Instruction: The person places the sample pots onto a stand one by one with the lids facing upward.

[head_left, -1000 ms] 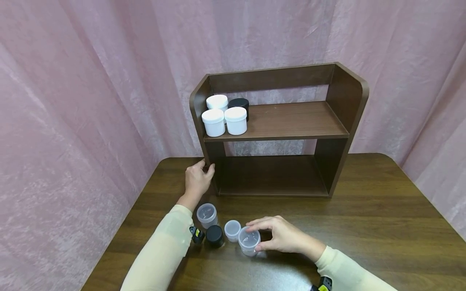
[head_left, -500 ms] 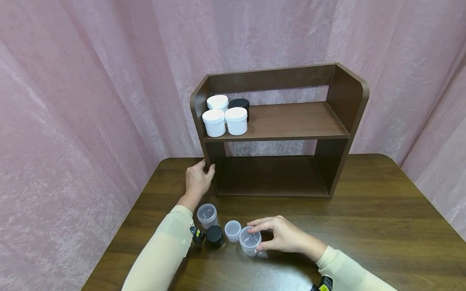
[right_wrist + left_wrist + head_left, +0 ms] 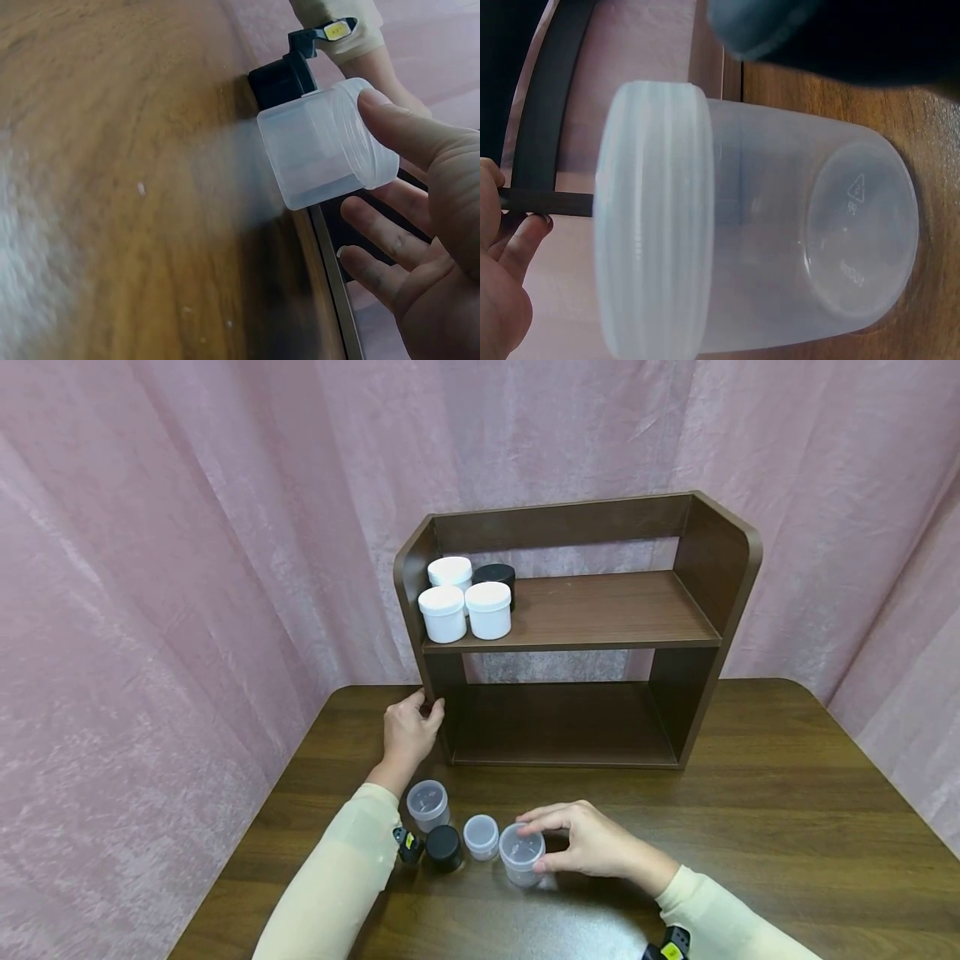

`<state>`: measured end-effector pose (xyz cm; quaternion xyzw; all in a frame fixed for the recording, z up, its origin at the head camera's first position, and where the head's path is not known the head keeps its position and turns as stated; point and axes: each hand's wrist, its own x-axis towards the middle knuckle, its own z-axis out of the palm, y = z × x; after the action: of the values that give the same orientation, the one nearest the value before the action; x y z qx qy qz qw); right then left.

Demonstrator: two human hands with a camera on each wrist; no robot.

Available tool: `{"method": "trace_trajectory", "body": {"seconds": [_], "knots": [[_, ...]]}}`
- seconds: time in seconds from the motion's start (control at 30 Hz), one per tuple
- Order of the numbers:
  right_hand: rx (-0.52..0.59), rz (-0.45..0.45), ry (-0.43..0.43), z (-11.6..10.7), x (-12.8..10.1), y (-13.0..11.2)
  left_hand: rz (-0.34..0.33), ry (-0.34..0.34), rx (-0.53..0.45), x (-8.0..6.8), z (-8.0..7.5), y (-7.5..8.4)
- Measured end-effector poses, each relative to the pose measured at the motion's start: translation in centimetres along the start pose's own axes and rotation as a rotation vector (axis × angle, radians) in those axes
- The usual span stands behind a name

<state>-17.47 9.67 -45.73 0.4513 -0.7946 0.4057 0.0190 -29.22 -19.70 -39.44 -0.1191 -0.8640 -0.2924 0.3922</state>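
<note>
My left hand (image 3: pixel 408 729) pinches the front edge of the brown shelf unit's (image 3: pixel 577 753) left side panel between thumb and fingers, which the left wrist view also shows. With thumb and fingers, my right hand (image 3: pixel 592 841) grips a translucent lidded plastic jar (image 3: pixel 522 856) near its lid; whether the base touches the table cannot be told. To its left stand a smaller translucent jar (image 3: pixel 481 837), a black jar (image 3: pixel 443 848) and another translucent jar (image 3: pixel 428 806) by my left wrist. That last jar (image 3: pixel 772 225) fills the left wrist view.
Three white jars (image 3: pixel 488 610) and a black-lidded jar (image 3: pixel 495 575) stand at the left of the upper shelf (image 3: pixel 615 610). The unit sits at the back of the wooden table (image 3: pixel 780 827). Pink curtains (image 3: pixel 225 527) hang behind.
My right hand has shifted slightly right and up in the head view with the translucent jar, widening the gap to the smaller jar. My left hand stays on the shelf panel.
</note>
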Motion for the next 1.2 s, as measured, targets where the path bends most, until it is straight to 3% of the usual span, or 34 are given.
{"method": "trace_trajectory", "body": {"seconds": [0.17, 0.4, 0.6, 0.83, 1.2], "knots": [[0.013, 0.020, 0.018, -0.2, 0.0, 0.0, 0.008, 0.005, 0.004, 0.0, 0.0, 0.1], [0.147, 0.010, 0.060, -0.3, 0.0, 0.4, 0.010, 0.005, 0.001, 0.0, 0.0, 0.1], [0.109, -0.029, 0.123, -0.9, 0.0, 0.3, 0.018, 0.014, -0.005, 0.0, 0.0, 0.1], [0.109, -0.006, 0.195, -2.8, 0.4, -3.4, 0.010, 0.008, -0.003, -0.1, 0.0, 0.1], [0.079, -0.002, 0.297, -4.2, 0.5, -3.8, 0.012, 0.007, 0.003, -0.1, 0.0, 0.2]]}}
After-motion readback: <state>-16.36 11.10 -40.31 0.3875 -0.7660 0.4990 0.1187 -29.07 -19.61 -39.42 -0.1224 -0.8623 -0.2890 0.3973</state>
